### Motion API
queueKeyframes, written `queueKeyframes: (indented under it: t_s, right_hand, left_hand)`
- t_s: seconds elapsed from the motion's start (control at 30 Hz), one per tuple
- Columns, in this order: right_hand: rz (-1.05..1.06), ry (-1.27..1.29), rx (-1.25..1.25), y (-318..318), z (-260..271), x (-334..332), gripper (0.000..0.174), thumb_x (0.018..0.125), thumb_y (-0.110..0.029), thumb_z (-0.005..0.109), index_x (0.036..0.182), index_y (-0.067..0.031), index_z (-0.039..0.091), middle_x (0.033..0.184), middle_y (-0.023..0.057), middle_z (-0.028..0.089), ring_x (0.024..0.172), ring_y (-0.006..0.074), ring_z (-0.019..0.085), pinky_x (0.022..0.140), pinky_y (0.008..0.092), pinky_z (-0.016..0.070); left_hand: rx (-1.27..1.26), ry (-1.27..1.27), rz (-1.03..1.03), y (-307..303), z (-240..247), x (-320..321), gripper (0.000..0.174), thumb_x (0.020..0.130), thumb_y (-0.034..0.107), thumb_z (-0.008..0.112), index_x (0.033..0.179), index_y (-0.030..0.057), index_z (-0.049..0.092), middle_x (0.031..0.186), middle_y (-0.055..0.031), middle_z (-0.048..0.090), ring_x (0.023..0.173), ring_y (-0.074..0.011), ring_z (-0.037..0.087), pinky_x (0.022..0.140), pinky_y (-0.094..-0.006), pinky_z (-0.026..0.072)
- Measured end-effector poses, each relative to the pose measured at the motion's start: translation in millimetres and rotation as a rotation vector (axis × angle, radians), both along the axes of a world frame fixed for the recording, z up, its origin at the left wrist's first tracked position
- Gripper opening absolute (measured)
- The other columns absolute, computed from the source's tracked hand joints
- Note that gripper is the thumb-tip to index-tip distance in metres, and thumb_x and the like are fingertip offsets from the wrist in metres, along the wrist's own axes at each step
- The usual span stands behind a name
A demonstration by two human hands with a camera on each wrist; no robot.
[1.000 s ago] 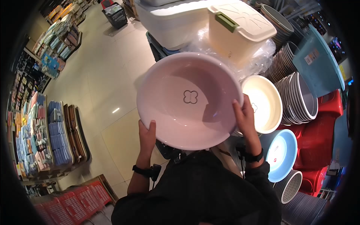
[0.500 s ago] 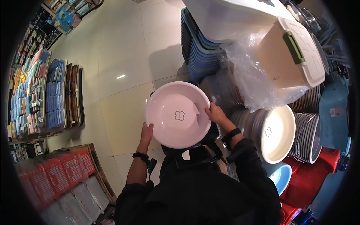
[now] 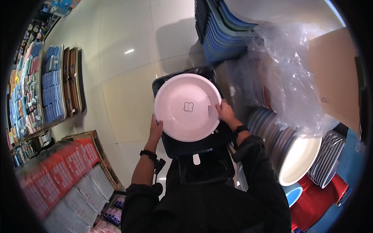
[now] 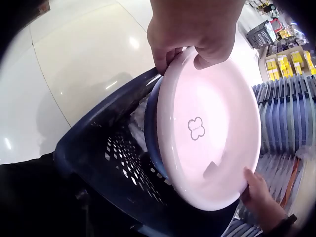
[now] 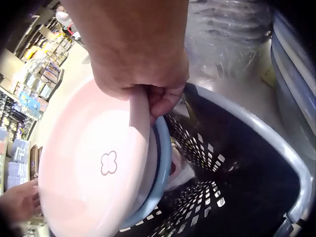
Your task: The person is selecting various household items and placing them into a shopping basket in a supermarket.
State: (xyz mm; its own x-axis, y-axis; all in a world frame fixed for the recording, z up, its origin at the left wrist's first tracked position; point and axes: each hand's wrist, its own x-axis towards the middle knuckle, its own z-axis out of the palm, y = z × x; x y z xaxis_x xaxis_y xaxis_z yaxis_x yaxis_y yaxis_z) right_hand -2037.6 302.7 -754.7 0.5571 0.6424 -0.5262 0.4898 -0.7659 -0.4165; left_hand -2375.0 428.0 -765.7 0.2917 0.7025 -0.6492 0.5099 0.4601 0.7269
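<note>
A round pale pink basin point(image 3: 182, 124) with a four-petal mark on its bottom is held level by its rim. My left hand point(image 3: 156, 126) pinches the rim on the left, thumb on the inside and fingers outside. On the opposite side my right hand point(image 3: 227, 112) grips the rim the same way. Under the basin is a dark perforated shopping basket point(image 4: 94, 143). In the right wrist view a blue basin point(image 5: 164, 170) shows close beneath the pink one, over the basket's opening.
To the right stand nested basins with a cream one point(image 3: 301, 159) in front, clear plastic wrap point(image 3: 287, 73) and a stack of blue tubs point(image 3: 223, 40). Folded textiles point(image 3: 52, 87) fill a rack at left, near red-and-white packages point(image 3: 66, 163). Tiled floor point(image 3: 126, 89) lies between.
Both hands have lowered the pink basin away from my head to the basket, keeping their grip on its rim. My view has shifted, bringing more of the basket into sight.
</note>
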Motion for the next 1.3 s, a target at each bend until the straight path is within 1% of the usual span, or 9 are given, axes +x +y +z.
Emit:
queueKeyframes:
  t_s: [0.3,0.4,0.7,0.77,0.9,0.97,1.0,1.23,1.3]
  right_hand:
    - [-0.043,0.03,-0.093,9,-20,7,0.04,0.094,-0.035,0.052,0.112,-0.0005,0.043,0.101,0.0306,0.063,0.097,0.0499,0.06,0.088,0.0555,0.0459]
    - [-0.07,-0.001,-0.154,17,-17,6,0.04,0.094,-0.035,0.051,0.113,-0.0011,0.043,0.102,0.0313,0.063,0.098,0.0495,0.06,0.088,0.0559,0.0457]
    - [-0.057,-0.052,-0.288,34,-20,6,0.039,0.094,-0.036,0.049,0.116,-0.0036,0.043,0.106,0.0293,0.063,0.1,0.0483,0.06,0.09,0.0563,0.0458]
    - [-0.071,-0.05,-0.309,37,-20,6,0.039,0.094,-0.036,0.049,0.116,-0.0041,0.043,0.106,0.0288,0.064,0.101,0.0483,0.06,0.09,0.0562,0.0458]
    - [-0.08,-0.047,-0.286,43,-23,7,0.039,0.093,-0.035,0.052,0.115,-0.0036,0.046,0.106,0.0294,0.063,0.1,0.0476,0.06,0.089,0.0541,0.0465]
    - [-0.103,-0.038,-0.297,45,-23,6,0.039,0.093,-0.034,0.053,0.115,-0.0035,0.046,0.106,0.0297,0.063,0.101,0.0474,0.06,0.09,0.0538,0.0464]
    - [-0.102,-0.048,-0.29,45,-23,6,0.039,0.092,-0.034,0.053,0.116,-0.0037,0.046,0.106,0.0296,0.063,0.102,0.0471,0.06,0.09,0.0535,0.0463]
    - [-0.102,-0.081,-0.135,28,-3,-9,0.053,0.09,-0.031,0.055,0.133,-0.0032,0.041,0.115,0.0269,0.06,0.107,0.0445,0.058,0.093,0.0501,0.0458]
    - [-0.054,-0.093,-0.064,19,16,-16,0.056,0.089,-0.029,0.057,0.134,-0.002,0.04,0.121,0.0274,0.056,0.11,0.0446,0.057,0.095,0.049,0.0452]
  left_hand:
    - [0.054,0.088,-0.027,-1,-19,11,0.071,0.093,0.014,0.052,0.149,-0.0049,0.013,0.144,-0.0254,0.035,0.132,-0.0311,0.04,0.109,-0.0361,0.0324]
    - [-0.225,-0.198,0.192,3,-10,18,0.074,0.092,0.017,0.054,0.15,-0.0035,0.012,0.146,-0.0256,0.032,0.134,-0.0312,0.037,0.111,-0.0361,0.0292]
    - [-0.292,-0.043,0.128,10,-3,13,0.048,0.094,0.024,0.054,0.13,-0.0052,0.042,0.124,-0.0186,0.055,0.113,-0.0253,0.053,0.097,-0.037,0.0417]
    - [-0.402,-0.097,0.158,9,20,17,0.042,0.095,0.023,0.051,0.132,0.0047,0.045,0.114,-0.0046,0.058,0.091,-0.0116,0.05,0.076,-0.0281,0.0405]
    - [-0.406,-0.148,0.183,-25,19,14,0.043,0.094,0.023,0.052,0.134,0.008,0.044,0.114,-0.0025,0.057,0.09,-0.0095,0.049,0.076,-0.0293,0.0404]
    - [-0.448,-0.171,0.213,-44,12,16,0.048,0.093,0.022,0.053,0.138,0.0106,0.04,0.121,-0.0041,0.056,0.099,-0.0119,0.049,0.082,-0.0319,0.0401]
    - [-0.454,-0.211,0.208,-38,32,25,0.063,0.093,0.018,0.056,0.146,0.0012,0.026,0.136,-0.0176,0.047,0.124,-0.0251,0.046,0.104,-0.0344,0.0373]
    - [-0.433,-0.142,0.232,-38,28,29,0.07,0.092,0.02,0.056,0.15,0.0024,0.02,0.143,-0.019,0.04,0.131,-0.0271,0.041,0.108,-0.0354,0.0332]
    - [-0.457,-0.166,0.197,-39,19,23,0.063,0.092,0.024,0.055,0.147,0.0106,0.028,0.139,-0.0108,0.045,0.127,-0.0202,0.041,0.103,-0.0368,0.0328]
